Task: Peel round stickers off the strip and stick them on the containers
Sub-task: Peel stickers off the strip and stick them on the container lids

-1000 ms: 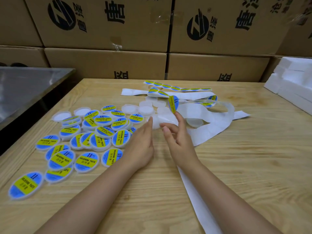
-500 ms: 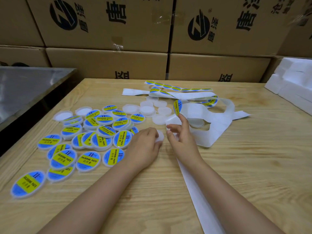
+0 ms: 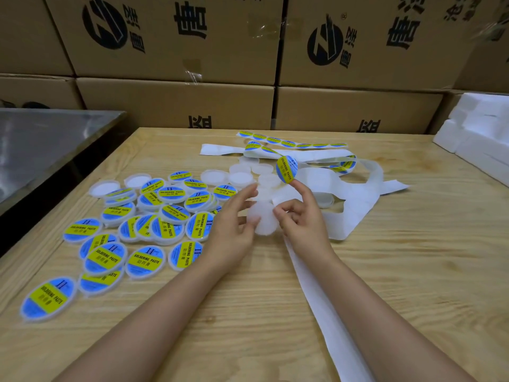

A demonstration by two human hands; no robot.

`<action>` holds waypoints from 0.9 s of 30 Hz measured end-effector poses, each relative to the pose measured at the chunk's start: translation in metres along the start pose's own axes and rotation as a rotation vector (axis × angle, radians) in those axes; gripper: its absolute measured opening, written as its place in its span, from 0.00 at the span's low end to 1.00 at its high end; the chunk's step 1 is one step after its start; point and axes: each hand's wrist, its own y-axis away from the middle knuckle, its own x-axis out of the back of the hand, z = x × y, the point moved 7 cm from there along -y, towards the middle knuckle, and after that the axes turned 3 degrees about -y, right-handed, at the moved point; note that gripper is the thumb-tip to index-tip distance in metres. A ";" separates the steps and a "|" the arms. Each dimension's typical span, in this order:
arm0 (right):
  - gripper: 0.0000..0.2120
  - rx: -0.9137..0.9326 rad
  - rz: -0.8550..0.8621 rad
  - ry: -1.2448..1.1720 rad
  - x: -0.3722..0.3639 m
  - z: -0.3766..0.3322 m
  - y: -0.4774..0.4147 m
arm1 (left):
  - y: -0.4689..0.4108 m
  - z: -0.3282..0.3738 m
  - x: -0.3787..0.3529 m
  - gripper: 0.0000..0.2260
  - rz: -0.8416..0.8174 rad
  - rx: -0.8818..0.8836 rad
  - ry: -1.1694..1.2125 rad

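I had the blank container (image 3: pixel 263 220) pinched over the bench (image 3: pixel 399 271) between my left hand (image 3: pixel 234 227) and the curled fingers of my right hand (image 3: pixel 305 221). The sticker (image 3: pixel 286 170) clung to my raised forefinger. I judged it flimsy and tacky, best handled by its edge.

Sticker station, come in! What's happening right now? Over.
Left grip holds a blank container. Right grip pinches its edge, round sticker stuck on raised fingertip. Nothing between sticker and container. Over.

"SOLDERING PASTE" and "II" on stickers (image 3: pixel 113 258), large Chinese characters on cardboard boxes (image 3: pixel 176 37)
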 end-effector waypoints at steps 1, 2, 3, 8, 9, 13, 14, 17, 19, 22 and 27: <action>0.26 -0.014 0.021 -0.043 0.001 -0.001 0.000 | 0.000 -0.007 0.001 0.21 0.018 0.120 0.141; 0.26 -0.026 0.044 -0.085 0.003 -0.001 0.000 | 0.000 -0.014 0.000 0.18 0.012 0.239 0.280; 0.26 -0.039 0.066 -0.126 0.004 -0.002 0.001 | 0.002 -0.021 -0.002 0.16 -0.010 0.347 0.412; 0.25 -0.069 0.089 -0.216 0.004 -0.006 0.001 | 0.006 -0.028 -0.008 0.11 -0.088 0.487 0.643; 0.25 -0.070 0.085 -0.226 0.003 -0.007 0.001 | 0.005 -0.028 -0.007 0.10 -0.079 0.493 0.656; 0.14 -0.041 0.134 -0.258 0.005 -0.013 0.003 | 0.005 -0.033 -0.005 0.08 -0.017 0.536 0.707; 0.09 -0.034 0.162 -0.279 0.007 -0.015 0.003 | 0.005 -0.034 -0.004 0.07 -0.008 0.542 0.715; 0.05 -0.079 0.189 -0.282 0.008 -0.013 0.004 | 0.005 -0.033 -0.005 0.07 -0.004 0.537 0.748; 0.07 -0.109 0.169 -0.205 0.006 -0.010 0.006 | 0.005 -0.033 -0.005 0.08 -0.014 0.530 0.766; 0.09 -0.106 0.132 -0.053 0.005 -0.008 0.006 | 0.006 -0.034 -0.005 0.07 -0.022 0.531 0.760; 0.13 -0.116 0.157 -0.029 0.007 -0.003 0.004 | 0.007 -0.036 -0.006 0.05 -0.028 0.549 0.743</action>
